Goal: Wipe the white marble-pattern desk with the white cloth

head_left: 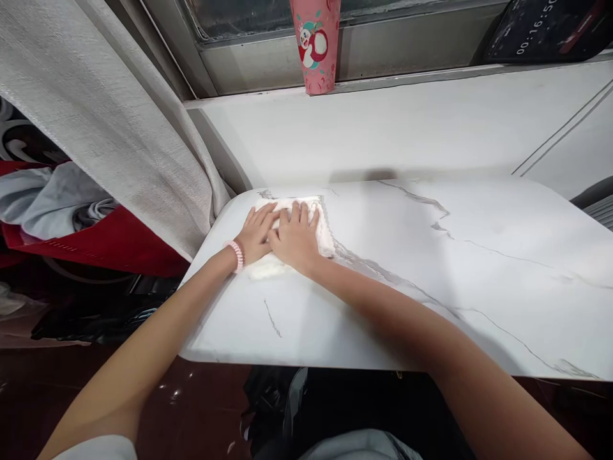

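Observation:
A white fluffy cloth (325, 231) lies spread flat near the left end of the white marble-patterned table (402, 255). On the cloth's left part rests my left hand (257, 235), fingers stretched out and palm down, with a pink coiled band (236, 257) round the wrist. Close beside it, my right hand (295, 239) presses flat on the middle of the cloth, its fingers spread. Both hands cover part of the cloth, and neither grips it.
Behind the table, a pink patterned cup (318, 48) stands on the window ledge, and a dark device (550, 32) showing digits leans at the right. A pale curtain (119, 102) hangs at the left, near a red bag (105, 243) with clothes.

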`<control>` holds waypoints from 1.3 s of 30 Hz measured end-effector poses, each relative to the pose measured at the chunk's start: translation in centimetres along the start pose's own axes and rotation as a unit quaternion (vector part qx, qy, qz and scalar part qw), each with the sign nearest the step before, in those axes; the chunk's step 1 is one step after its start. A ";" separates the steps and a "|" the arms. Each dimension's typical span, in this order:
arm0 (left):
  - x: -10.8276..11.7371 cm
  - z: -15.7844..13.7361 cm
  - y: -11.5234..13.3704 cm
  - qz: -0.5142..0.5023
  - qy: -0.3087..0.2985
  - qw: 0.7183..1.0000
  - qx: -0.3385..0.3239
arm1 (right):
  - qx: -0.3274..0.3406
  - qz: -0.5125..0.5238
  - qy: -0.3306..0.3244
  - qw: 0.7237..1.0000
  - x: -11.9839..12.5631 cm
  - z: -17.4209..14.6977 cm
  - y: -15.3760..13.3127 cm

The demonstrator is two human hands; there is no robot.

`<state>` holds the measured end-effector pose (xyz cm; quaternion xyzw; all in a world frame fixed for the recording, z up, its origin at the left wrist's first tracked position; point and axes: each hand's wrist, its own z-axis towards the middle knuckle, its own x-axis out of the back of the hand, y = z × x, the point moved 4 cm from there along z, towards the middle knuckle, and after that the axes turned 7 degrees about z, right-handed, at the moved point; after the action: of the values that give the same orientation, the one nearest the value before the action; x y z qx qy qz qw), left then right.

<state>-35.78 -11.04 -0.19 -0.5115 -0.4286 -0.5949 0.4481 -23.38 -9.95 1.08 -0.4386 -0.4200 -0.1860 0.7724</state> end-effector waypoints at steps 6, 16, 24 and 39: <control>-0.2 4.4 -2.7 -0.040 0.025 0.999 0.026 | -0.016 -0.003 0.016 1.000 -0.9 5.0 1.5; -0.8 7.3 -6.7 -0.028 0.045 0.998 0.039 | -0.001 -0.001 0.052 0.999 -2.6 10.0 1.7; -0.5 6.3 -9.2 -0.002 0.041 0.996 0.073 | 0.030 -0.008 0.051 0.998 -4.0 11.4 -0.1; 0.4 -2.7 -5.0 0.012 0.033 0.991 0.127 | 0.092 0.006 0.005 0.996 -3.7 4.2 -3.3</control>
<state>-41.26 -12.49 -0.37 -0.4355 -0.4793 -0.5472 0.5303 -29.64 -8.56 0.90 -0.3675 -0.4285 -0.1445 0.8127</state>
